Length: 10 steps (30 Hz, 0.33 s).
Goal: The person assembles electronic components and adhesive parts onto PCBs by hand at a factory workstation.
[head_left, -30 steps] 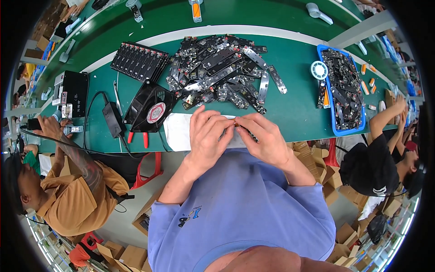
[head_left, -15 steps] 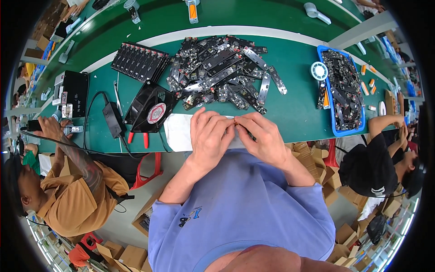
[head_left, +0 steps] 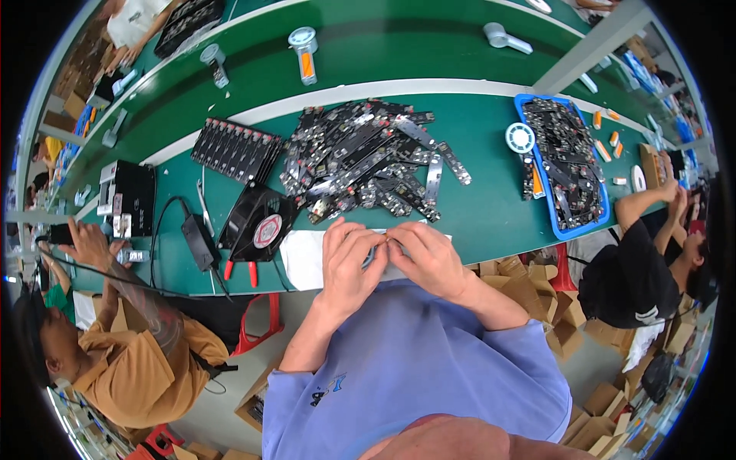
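My left hand (head_left: pixel 354 262) and my right hand (head_left: pixel 426 259) meet at the fingertips above a white sheet (head_left: pixel 305 259) at the bench's near edge. The fingers of both are curled and pinched together. Whatever they pinch is too small and too covered to name. Just beyond my hands lies a large heap of narrow black circuit boards (head_left: pixel 360 161), some with shiny metal strips. Left of the sheet stands a black cooling fan (head_left: pixel 257 222) with a red and white hub label.
Black boards in a row (head_left: pixel 236 150) lie behind the fan. Red-handled pliers (head_left: pixel 253 273) and a black power adapter (head_left: pixel 196 244) are to the left. At right, a blue tray (head_left: pixel 563 230) holds more boards, beside a small handheld fan (head_left: pixel 520 139). Co-workers sit on both sides.
The whole view has shifted, so the bench and its things sit lower in the picture. My hands stay pinched together over the white sheet.
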Motion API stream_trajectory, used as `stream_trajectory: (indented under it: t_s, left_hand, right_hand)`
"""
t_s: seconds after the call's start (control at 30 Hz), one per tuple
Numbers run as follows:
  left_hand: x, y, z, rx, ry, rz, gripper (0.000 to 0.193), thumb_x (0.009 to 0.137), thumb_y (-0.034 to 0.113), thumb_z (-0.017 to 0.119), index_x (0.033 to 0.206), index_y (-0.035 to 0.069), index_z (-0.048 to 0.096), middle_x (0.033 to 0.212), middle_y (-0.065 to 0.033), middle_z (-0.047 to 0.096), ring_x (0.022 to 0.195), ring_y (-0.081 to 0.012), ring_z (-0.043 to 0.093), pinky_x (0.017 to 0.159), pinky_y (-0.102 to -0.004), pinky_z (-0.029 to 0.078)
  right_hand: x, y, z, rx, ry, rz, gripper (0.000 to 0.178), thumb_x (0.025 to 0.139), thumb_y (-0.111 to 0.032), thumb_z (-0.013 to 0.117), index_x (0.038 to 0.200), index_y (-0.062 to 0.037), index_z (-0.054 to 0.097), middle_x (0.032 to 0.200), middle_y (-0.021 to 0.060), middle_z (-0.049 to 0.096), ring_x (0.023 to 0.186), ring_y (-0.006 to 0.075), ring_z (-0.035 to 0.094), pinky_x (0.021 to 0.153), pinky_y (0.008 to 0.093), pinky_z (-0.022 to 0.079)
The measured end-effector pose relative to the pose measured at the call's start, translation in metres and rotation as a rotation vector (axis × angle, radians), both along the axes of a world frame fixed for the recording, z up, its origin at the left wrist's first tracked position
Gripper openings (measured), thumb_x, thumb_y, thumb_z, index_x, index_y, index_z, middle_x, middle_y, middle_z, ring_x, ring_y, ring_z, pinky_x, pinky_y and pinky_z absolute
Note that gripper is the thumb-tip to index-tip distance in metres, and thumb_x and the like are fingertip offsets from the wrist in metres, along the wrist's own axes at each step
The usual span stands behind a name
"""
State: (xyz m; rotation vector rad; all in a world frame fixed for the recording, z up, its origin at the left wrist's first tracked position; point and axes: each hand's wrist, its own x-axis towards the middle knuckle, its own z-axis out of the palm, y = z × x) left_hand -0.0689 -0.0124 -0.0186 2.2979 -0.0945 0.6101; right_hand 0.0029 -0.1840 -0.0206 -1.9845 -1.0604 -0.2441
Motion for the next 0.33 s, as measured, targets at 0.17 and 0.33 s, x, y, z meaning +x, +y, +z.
stream_trajectory:
  t_s: [0.17, 0.33]
  left_hand:
    - [-0.0017, -0.0022, -0.0001, 0.001, -0.012, 0.011, 0.02, 0.08, 0.0, 0.081, 0.098, 0.006, 0.075, 0.097, -0.0044, 0.074, 0.103, -0.0283, 0.065, 0.109, -0.0506, 0.045]
    - [0.003, -0.0053, -0.0031, 0.065, -0.035, 0.018, 0.02, 0.08, -0.001, 0.08, 0.098, 0.007, 0.076, 0.097, -0.0063, 0.073, 0.102, -0.0282, 0.065, 0.109, -0.0511, 0.045]
  right_hand:
    - [0.0024, -0.0018, -0.002, -0.036, -0.08, 0.026, 0.028, 0.086, -0.007, 0.078, 0.111, 0.0013, 0.069, 0.104, 0.0138, 0.069, 0.09, 0.0314, 0.072, 0.079, 0.0412, 0.06]
    - [0.004, -0.0069, -0.004, -0.138, -0.111, 0.017, 0.03, 0.089, -0.012, 0.076, 0.115, 0.0002, 0.069, 0.107, 0.013, 0.069, 0.096, 0.0318, 0.072, 0.087, 0.0402, 0.059]
